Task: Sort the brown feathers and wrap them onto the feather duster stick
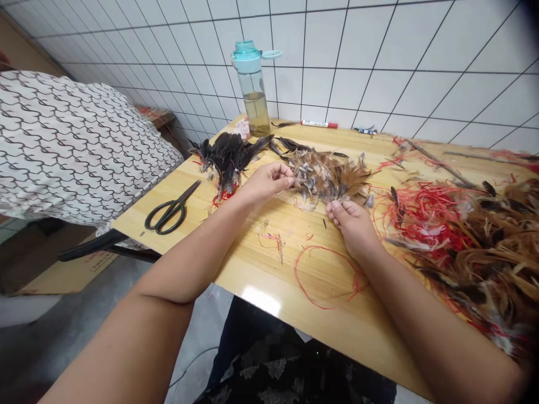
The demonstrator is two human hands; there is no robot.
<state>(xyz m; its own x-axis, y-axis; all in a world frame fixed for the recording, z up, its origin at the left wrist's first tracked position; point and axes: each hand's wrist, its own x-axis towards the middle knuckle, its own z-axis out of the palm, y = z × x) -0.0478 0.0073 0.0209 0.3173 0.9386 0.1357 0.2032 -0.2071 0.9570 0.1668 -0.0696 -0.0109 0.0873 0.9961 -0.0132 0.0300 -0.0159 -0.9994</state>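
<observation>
- Head view shows a loose pile of brown and grey speckled feathers lying mid-table, just beyond both hands.
- Left hand has thumb and fingertips pinched together on a small tuft at the pile's left edge.
- Right hand rests at the pile's near edge with fingers curled in against the thumb. Whether they clamp a feather cannot be told.
- Judged from this, a light pinch at the quill ends, drawn along the shaft, would keep the fine barbs unbent.
- White tiled wall with dark grout backs the scene.
- Glossy yellow wooden table carries everything.
- Patterned white cloth covers something at the left.
- Tangled heap of tan feathers and red thread fills the right end.
- Bunch of black feathers lies near the left hand.
- Clear bottle with a teal lid stands by the wall.
- Black-handled scissors lie shut at the left edge.
</observation>
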